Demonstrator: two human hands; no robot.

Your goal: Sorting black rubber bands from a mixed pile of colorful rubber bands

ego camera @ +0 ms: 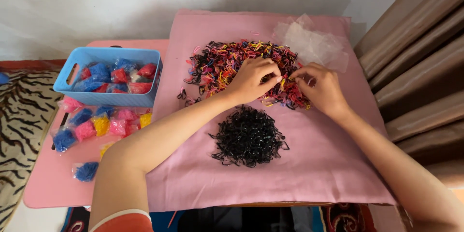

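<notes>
Hands, left and right, pinch bands in the mixed-colour pile, above the black pile.

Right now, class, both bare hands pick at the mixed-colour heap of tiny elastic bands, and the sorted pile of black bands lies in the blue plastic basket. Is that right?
Not quite. The head view shows the pile of black bands on the pink cloth, nearer the person than the mixed-colour heap. The blue plastic basket holds small filled bags.
</notes>
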